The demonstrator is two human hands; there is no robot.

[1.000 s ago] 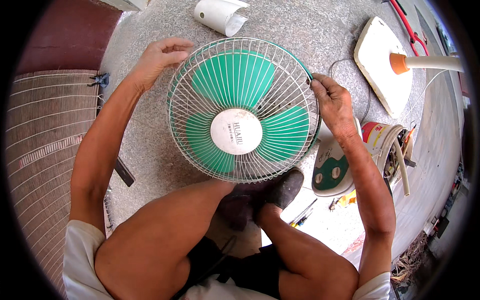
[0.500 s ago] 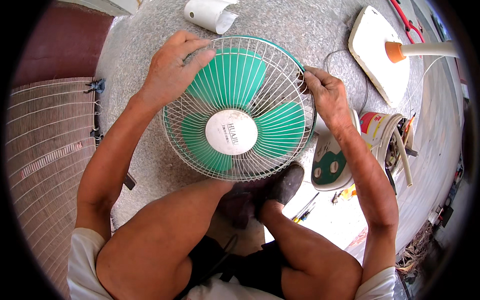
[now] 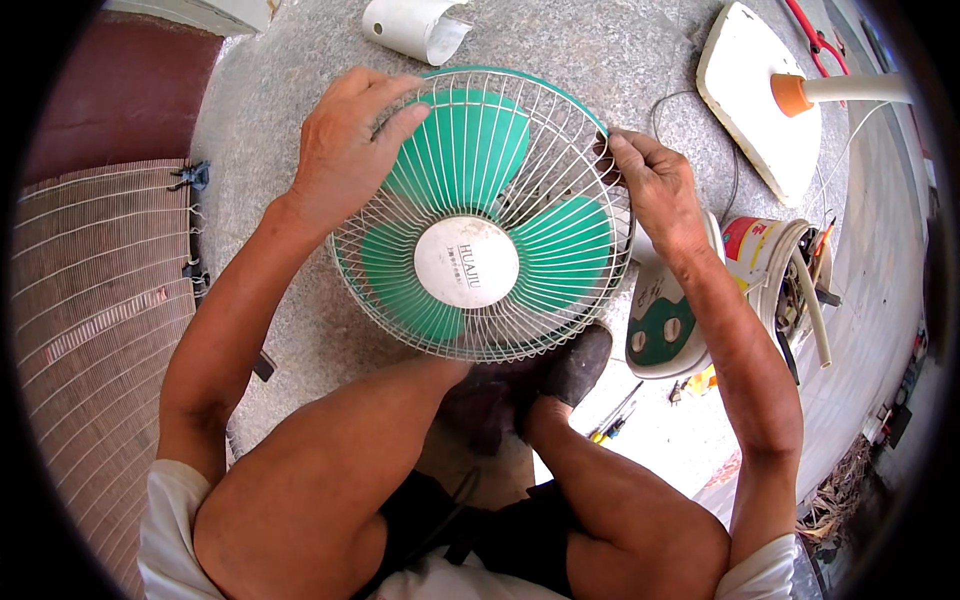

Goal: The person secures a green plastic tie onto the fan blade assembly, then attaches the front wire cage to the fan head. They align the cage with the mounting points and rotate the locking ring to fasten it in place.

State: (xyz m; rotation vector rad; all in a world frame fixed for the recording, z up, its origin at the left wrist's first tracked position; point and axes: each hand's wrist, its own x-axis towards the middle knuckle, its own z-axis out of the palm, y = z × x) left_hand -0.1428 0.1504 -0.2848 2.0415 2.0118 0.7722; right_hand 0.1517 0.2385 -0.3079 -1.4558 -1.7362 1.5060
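In front of my knees stands a fan head, its white wire grille [image 3: 560,190] closed over green blades [image 3: 465,145]. A round white cap [image 3: 466,262] marks the grille's middle. At the upper left rim, my left hand [image 3: 350,140] grips the grille with thumb and fingers. My right hand [image 3: 655,185] is closed round the rim at the upper right, thumb in front; its other fingertips are partly hidden behind the wires. The fan's lower edge is close to my shin and dark shoe [image 3: 580,365].
Beyond the fan lies a curved white cover [image 3: 415,30] on the speckled floor. To the right are a white fan base with a pole [image 3: 760,110], a tool bucket [image 3: 775,250] and a green-and-white container [image 3: 660,330]. A rolled-out slatted mat [image 3: 110,280] hangs at left.
Both hands keep hold of the grille. My left hand has shifted very slightly upward, and the fan's tilt looks almost the same.
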